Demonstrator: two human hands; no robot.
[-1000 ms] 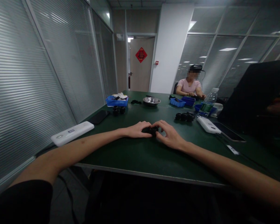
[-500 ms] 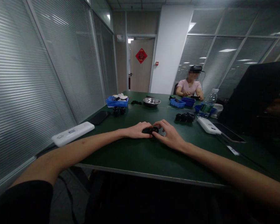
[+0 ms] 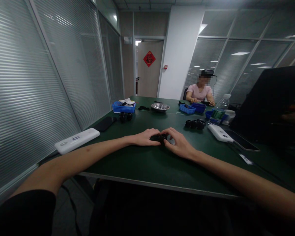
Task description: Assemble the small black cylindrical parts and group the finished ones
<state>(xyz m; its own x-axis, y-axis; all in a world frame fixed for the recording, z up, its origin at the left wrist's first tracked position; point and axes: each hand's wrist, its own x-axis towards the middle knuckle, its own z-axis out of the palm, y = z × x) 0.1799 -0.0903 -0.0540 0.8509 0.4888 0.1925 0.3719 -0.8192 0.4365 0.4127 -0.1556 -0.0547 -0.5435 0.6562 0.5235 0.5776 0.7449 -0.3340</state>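
Observation:
Both my hands meet at the middle of the green table (image 3: 147, 164). My left hand (image 3: 144, 137) is curled over a small black part (image 3: 158, 138) and holds its left side. Fingers of my right hand (image 3: 179, 143) pinch the same black part from the right, and a small pale piece (image 3: 171, 141) shows under those fingers. What that piece is I cannot make out.
A white power bank (image 3: 76, 140) and a dark phone (image 3: 104, 123) lie at left. Black parts (image 3: 125, 116) and more black parts (image 3: 194, 123) stand behind. Blue bins (image 3: 123, 106), a steel bowl (image 3: 159, 107), a water bottle (image 3: 218, 113), and a second power bank (image 3: 220, 133) are further back. Another person (image 3: 200, 91) sits at the far end.
My right hand's fingers have shifted slightly on the black part, and a pale piece now shows beneath them. My left hand has hardly moved.

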